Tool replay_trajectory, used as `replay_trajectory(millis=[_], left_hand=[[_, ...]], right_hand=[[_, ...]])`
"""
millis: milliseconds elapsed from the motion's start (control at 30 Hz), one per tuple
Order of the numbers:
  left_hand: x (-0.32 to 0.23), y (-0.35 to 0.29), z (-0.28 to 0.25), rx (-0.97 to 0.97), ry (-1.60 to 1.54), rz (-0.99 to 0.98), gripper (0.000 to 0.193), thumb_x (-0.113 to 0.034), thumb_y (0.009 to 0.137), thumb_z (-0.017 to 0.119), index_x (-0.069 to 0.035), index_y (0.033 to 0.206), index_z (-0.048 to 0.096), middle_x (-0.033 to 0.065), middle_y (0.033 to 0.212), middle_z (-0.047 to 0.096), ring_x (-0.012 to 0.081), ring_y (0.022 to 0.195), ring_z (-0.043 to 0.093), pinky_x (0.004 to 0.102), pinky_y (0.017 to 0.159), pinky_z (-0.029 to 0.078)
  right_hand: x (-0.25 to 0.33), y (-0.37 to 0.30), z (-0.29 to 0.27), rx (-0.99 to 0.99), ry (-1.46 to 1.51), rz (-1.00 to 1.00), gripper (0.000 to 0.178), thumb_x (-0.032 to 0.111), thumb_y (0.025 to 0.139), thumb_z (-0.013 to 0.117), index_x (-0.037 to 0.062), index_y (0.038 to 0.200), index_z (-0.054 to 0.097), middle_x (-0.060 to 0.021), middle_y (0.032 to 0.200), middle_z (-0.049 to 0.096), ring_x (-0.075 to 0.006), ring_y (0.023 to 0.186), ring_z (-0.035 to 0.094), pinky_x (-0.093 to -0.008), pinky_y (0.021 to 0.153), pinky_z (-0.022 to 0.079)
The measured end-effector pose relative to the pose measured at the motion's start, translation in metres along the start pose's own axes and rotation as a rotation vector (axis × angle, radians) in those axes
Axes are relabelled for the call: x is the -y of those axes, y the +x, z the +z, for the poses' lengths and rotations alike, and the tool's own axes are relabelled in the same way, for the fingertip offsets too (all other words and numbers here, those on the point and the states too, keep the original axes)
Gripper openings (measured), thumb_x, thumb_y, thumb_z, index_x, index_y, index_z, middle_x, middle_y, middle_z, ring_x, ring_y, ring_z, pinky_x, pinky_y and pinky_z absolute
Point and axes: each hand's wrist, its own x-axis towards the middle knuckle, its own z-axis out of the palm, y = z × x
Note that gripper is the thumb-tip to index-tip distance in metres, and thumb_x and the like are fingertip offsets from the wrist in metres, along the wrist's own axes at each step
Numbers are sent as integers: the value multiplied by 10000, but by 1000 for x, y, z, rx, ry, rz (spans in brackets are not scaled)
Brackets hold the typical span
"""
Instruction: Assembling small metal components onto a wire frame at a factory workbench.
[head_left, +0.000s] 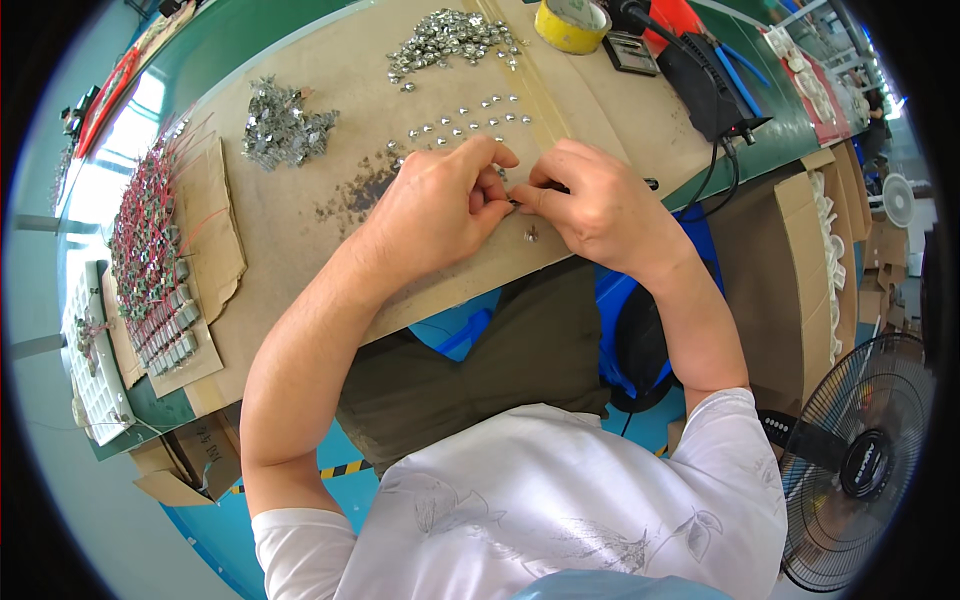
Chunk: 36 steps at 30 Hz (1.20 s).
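Observation:
My left hand (450, 195) and my right hand (592, 203) meet over the near edge of the brown work board (300, 215). Thumb and fingers of each are pinched together around something tiny and dark between them, too small to name. Just below the fingertips, a small shiny metal part (531, 235) lies on the board. Beyond my hands, small silver domed pieces (472, 125) are laid out in loose rows, some partly covered by my left hand. A heap of similar silver pieces (450, 42) sits farther back, and a pile of thin metal tabs (285, 122) lies to the left.
At far left, many small components with red wires (150, 260) stand on cardboard. A yellow tape roll (572, 25) and a black device with cables (705, 85) occupy the back right. An open cardboard box (795, 260) and a black fan (860, 460) stand on the right.

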Motion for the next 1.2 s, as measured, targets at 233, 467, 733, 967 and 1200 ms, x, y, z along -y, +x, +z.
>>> replay_trajectory(millis=[233,467,733,967,1200], left_hand=[[-3,0,-2,-4,-74,-49,357,-1,820,764,17,1163,663,114,803,745,265,727,744,361,693,590],[-8,4,-11,2,-228,-270,395,-41,859,789,34,1216,636,59,841,754,97,668,656,287,614,550],[-13,6,-19,58,-400,-427,429,-20,889,768,65,1266,583,62,860,742,54,648,608,244,472,476],[-9,3,-29,-11,-225,-372,338,-21,854,778,55,1160,654,74,836,752,107,695,673,285,604,546],[-1,-1,-77,176,-34,-384,150,23,798,814,25,897,701,37,797,720,84,704,660,257,661,546]], right_hand=[[-3,-1,-4,-53,42,79,148,61,820,782,58,962,741,-60,908,633,-268,817,670,-391,683,562],[-8,1,12,-217,63,-59,246,76,751,866,68,969,751,-41,920,687,-240,701,690,-362,561,551],[-14,9,8,-195,135,-36,193,56,779,844,71,947,748,-51,850,686,-249,700,692,-366,569,554],[-46,24,3,-42,110,177,137,98,861,796,38,979,761,-102,874,707,-290,773,698,-391,684,566],[-37,22,-14,-16,108,145,136,61,851,798,22,976,765,-111,876,712,-282,761,686,-378,673,537]])
